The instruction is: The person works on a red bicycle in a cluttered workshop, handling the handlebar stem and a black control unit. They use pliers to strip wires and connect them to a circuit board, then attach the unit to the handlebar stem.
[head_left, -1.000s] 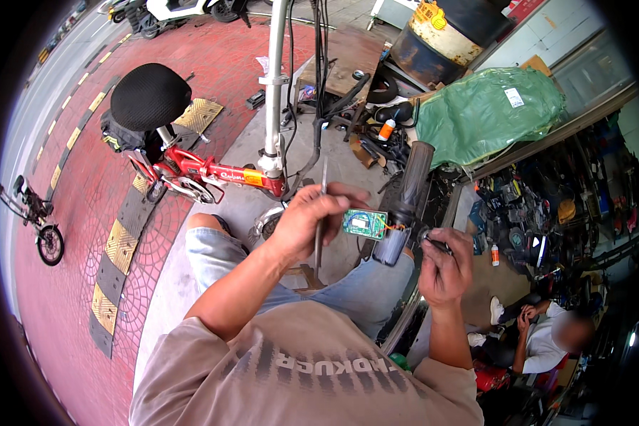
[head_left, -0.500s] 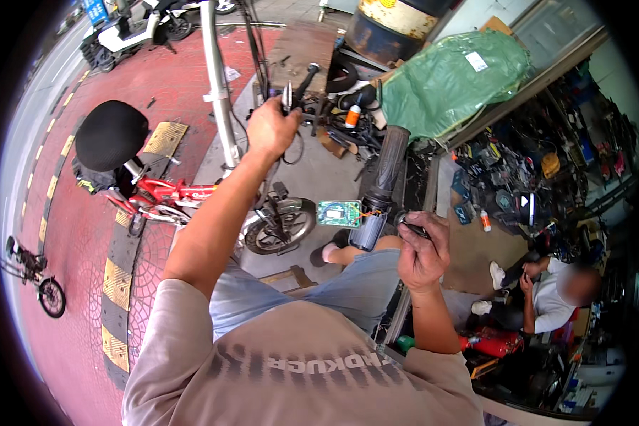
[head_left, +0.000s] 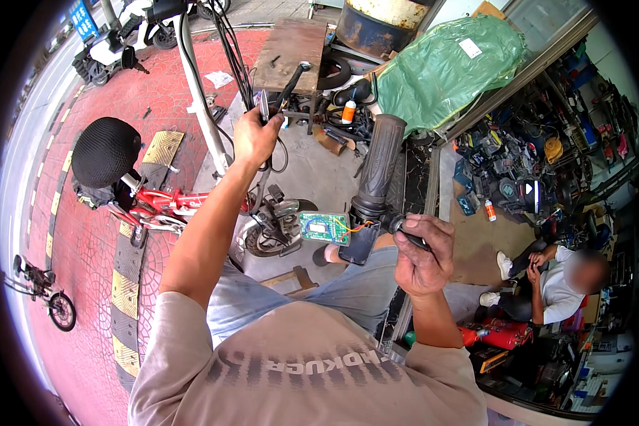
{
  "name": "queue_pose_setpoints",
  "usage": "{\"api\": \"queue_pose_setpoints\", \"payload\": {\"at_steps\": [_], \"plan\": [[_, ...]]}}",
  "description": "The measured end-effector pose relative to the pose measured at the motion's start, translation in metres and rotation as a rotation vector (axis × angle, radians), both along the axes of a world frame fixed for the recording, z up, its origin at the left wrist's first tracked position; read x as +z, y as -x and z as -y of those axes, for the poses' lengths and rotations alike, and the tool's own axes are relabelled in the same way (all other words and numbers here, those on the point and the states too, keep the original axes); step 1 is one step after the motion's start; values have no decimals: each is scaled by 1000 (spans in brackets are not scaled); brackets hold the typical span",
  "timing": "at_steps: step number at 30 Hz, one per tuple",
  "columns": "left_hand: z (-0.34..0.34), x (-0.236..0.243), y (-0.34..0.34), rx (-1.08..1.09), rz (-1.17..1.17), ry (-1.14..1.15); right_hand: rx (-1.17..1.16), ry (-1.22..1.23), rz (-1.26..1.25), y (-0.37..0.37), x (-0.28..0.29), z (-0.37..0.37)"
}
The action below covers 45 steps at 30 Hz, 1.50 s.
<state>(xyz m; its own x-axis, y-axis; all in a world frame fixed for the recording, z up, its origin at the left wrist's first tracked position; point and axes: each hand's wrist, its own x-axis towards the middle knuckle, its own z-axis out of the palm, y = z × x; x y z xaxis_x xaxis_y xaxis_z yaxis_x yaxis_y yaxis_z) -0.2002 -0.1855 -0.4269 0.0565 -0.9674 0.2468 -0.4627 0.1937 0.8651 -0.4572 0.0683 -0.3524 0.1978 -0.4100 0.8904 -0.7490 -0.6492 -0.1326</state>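
My left hand reaches out beside the bicycle's silver stem. Its fingers are closed on a small silver-jawed tool that looks like pliers. A black handlebar grip points away from me at the middle. Beside its near end, a green circuit board hangs out on orange and yellow wires, next to a dark flat housing. My right hand is at the near end of the handlebar, thumb and fingers pinched round a slim black part. Its exact kind is hidden by the fingers.
A folding bicycle with red frame stands at left. Ahead are a wooden bench, a rusty drum and a green plastic-wrapped bundle. Piled parts and a seated person are at right.
My left hand and its tool have shifted left and slightly nearer. The circuit board has moved left and down, and the housing has turned darker side up. My right hand keeps its pinch.
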Motion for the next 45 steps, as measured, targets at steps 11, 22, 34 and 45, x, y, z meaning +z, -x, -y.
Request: {"api": "queue_pose_setpoints", "payload": {"at_steps": [11, 22, 34, 45], "plan": [[-7, -17, -10, -115, -215, 36, 72, 7, -137, -5, 6, 1], [-4, -30, -16, -172, -330, 2, 106, -63, -105, -10, 3, 2], [-4, -29, -33, -301, -605, -178, 92, -516, -105, 0, -50, 48], [-7, -27, -32, -364, -635, -227, -412, -417, 111, 37, -108, 167]]}}
